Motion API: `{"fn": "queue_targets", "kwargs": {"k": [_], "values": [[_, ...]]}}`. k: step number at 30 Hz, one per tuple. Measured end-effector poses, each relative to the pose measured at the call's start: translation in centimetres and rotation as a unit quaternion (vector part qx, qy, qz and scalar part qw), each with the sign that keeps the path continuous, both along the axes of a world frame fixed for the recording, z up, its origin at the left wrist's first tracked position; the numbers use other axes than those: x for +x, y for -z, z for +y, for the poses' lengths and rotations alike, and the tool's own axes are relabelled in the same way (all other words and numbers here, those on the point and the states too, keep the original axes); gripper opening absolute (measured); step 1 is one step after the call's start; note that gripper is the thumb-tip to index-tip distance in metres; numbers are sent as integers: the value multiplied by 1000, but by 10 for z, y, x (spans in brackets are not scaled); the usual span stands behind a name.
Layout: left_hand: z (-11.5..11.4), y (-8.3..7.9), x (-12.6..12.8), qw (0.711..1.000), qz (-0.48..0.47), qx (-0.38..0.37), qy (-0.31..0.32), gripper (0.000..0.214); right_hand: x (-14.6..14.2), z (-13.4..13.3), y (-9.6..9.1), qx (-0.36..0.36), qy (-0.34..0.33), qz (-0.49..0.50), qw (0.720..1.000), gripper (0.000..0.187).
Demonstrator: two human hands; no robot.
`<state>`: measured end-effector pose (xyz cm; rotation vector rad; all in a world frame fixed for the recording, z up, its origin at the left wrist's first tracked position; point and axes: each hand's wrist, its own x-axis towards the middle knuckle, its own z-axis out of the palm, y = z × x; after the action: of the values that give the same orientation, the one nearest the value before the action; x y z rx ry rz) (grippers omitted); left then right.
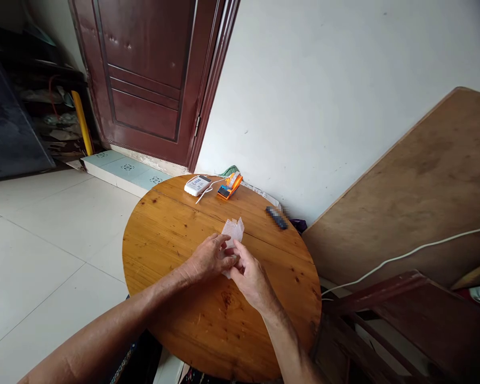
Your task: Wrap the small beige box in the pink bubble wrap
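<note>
A thin, whitish, crinkled wrapping sheet (234, 228) lies over the middle of the round wooden table, its far end sticking out beyond my fingers. My left hand (213, 257) grips it from the left, thumb and fingers bent around its near part. From the right, my right hand (253, 274) pinches the same sheet, with its thumb close to the left thumb. Both hands meet there and cover much of the sheet, so whether anything is wrapped inside cannot be seen.
On the wooden table (164, 234), an orange tape dispenser (234, 184) and a white device (198, 185) with a white cable sit at the far edge. A blurred dark object (277, 217) lies far right. Beyond are a wall (304, 106), a wooden board (404, 197) and a door (144, 80).
</note>
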<state>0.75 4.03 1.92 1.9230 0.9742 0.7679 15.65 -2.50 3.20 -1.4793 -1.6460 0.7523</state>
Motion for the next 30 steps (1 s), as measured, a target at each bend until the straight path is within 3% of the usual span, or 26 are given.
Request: {"fn": "queue_targets", "kwargs": {"k": [6,10,12,16,21,25,27,30], "values": [[-4,13,8,998,1,46,-32,54,12,-1,1,-21,-15,46,999,59],[-6,15,8,998,10,56,-32,59,24,6,6,27,93,57,994,39],[-7,15,8,997,17,63,-33,59,29,11,9,55,116,40,991,37],[-10,15,6,995,25,93,-31,55,32,20,16,84,85,-12,993,39],[-13,9,-1,981,58,186,10,59,28,29,21,99,58,-84,990,38],[-13,2,-3,966,108,233,39,43,28,33,23,106,31,-83,990,37],[-13,0,-3,963,114,241,41,38,30,35,24,108,41,-65,991,34],[-13,1,-2,960,121,248,37,33,36,39,26,96,115,-20,989,31]]}}
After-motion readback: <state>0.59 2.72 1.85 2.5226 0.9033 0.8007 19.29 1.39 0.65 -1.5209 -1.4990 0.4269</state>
